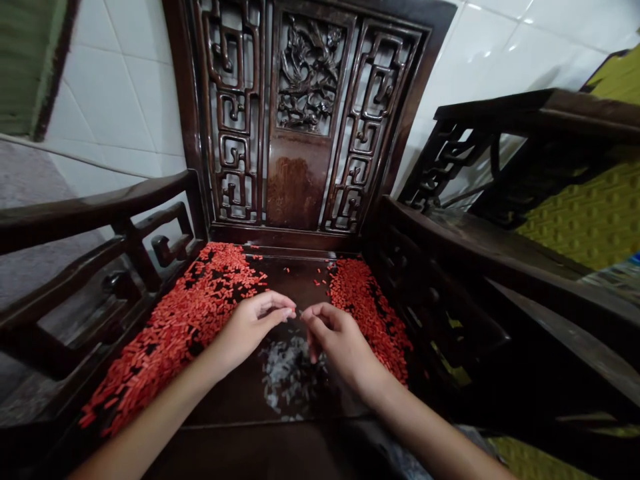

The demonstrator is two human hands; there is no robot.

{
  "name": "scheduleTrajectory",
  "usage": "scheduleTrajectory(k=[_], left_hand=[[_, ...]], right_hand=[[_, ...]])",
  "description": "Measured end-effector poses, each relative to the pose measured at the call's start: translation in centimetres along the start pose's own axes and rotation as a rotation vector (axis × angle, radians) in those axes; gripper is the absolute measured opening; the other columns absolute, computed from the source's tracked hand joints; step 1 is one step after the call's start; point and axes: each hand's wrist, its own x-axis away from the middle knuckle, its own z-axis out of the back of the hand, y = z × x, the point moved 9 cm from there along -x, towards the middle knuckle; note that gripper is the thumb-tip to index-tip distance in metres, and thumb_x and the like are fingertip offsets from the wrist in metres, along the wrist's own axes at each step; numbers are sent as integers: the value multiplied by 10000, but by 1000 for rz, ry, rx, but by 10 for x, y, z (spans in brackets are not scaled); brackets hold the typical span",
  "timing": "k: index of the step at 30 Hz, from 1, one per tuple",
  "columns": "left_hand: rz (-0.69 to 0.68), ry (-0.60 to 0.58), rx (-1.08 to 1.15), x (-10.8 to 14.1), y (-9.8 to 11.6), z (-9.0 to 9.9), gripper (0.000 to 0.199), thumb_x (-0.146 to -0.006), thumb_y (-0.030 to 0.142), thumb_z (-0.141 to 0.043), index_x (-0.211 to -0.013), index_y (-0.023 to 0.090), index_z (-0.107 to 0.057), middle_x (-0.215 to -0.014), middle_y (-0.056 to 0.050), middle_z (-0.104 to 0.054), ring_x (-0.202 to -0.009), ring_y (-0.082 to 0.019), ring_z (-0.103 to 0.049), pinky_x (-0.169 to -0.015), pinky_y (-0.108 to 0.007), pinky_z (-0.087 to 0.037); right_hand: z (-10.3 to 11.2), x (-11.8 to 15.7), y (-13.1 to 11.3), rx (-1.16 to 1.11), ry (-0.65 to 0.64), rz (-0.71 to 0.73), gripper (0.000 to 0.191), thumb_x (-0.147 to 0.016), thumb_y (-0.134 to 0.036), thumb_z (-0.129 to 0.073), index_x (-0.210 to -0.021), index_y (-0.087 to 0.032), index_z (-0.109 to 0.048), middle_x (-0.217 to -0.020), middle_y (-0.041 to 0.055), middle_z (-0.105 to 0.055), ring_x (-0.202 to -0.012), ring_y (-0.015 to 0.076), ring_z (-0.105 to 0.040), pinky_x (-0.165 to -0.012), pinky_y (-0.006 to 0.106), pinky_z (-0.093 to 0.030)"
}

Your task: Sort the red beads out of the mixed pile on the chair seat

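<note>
Above the dark wooden seat (220,400) of a carved chair, my hands nearly meet at the fingertips. My left hand (253,327) is closed in a pinch, with a tiny bit of red showing at its tips, apparently one of the small red pieces. Close beside it, my right hand (340,333) also pinches thumb to forefinger; whatever it holds is too small to make out. Below them lies a loose pile of small clear pieces (285,380), partly hidden by the right hand. Many small red tube-like pieces (175,320) cover the seat's left side, and more red pieces (360,300) lie along its right.
The carved chair back (297,180) rises behind the seat. A wooden armrest (100,200) borders the left and another armrest (475,267) the right. Beyond the right one stand a dark wooden side table (555,107) and a yellow textured surface (575,207).
</note>
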Motion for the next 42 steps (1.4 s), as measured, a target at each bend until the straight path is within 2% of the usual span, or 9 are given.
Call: scheduleTrajectory(k=[6,18,21,26,31,34,36,39,42], left_hand=[[-14,5,-37,2,3,-8,237,-926,395,-608,-954,179,-703,-924,-43,-723,-915,-199,-666,-852,-310,-516],[-30,4,-43,3,-3,-13,380,-1017,483,-485,-823,194,-636,-799,-7,-652,-801,-169,-630,-792,-286,-496],[-25,20,-12,3,-6,-13,370,-1011,480,-503,-834,190,-647,-800,-12,-667,-797,-171,-647,-788,-290,-505],[1,79,112,3,-7,-4,232,-940,401,-636,-965,172,-653,-927,-43,-739,-803,-175,-695,-818,-311,-516],[-4,146,97,3,-3,4,212,-877,362,-706,-940,163,-673,-807,-15,-697,-763,-162,-659,-788,-294,-514],[-1,145,54,4,-5,2,222,-876,370,-699,-954,162,-705,-816,-20,-696,-733,-156,-633,-742,-289,-517],[-8,144,18,5,-6,1,231,-895,375,-675,-993,171,-726,-894,-42,-722,-788,-172,-651,-767,-300,-529],[-69,153,-74,7,-1,2,240,-931,357,-631,-1068,202,-754,-1068,-66,-731,-991,-210,-673,-907,-332,-531],[-151,171,-197,9,7,4,267,-971,334,-574,-1132,235,-763,-1126,-62,-715,-1093,-215,-649,-988,-342,-506]], right_hand=[[-12,5,-1,-7,-70,15,238,-909,-413,-563,-896,-178,-590,-585,-58,-537,-438,97,-481,-446,220,-404],[-7,4,-3,-57,-82,24,276,-892,-458,-598,-862,-183,-589,-639,-41,-564,-483,102,-502,-499,245,-456],[-5,3,-2,-39,-73,24,286,-890,-471,-606,-867,-187,-583,-634,-41,-575,-477,103,-512,-490,241,-443],[-4,2,1,-27,-74,34,313,-897,-498,-598,-887,-186,-574,-625,-50,-583,-460,97,-522,-485,234,-437],[-3,3,2,-13,-71,16,333,-879,-521,-610,-887,-191,-564,-627,-51,-585,-467,103,-527,-495,243,-453],[-2,3,0,1,-74,20,353,-886,-543,-603,-867,-195,-552,-626,-49,-583,-472,105,-534,-499,245,-442],[-3,3,0,5,-80,17,359,-883,-550,-605,-862,-195,-551,-622,-50,-580,-472,106,-536,-498,246,-436],[-4,3,-1,-9,-81,20,355,-882,-545,-610,-861,-195,-553,-617,-50,-578,-469,105,-528,-492,245,-428],[-4,3,-4,-11,-75,38,347,-893,-534,-607,-856,-193,-555,-616,-48,-579,-466,104,-526,-492,244,-425]])
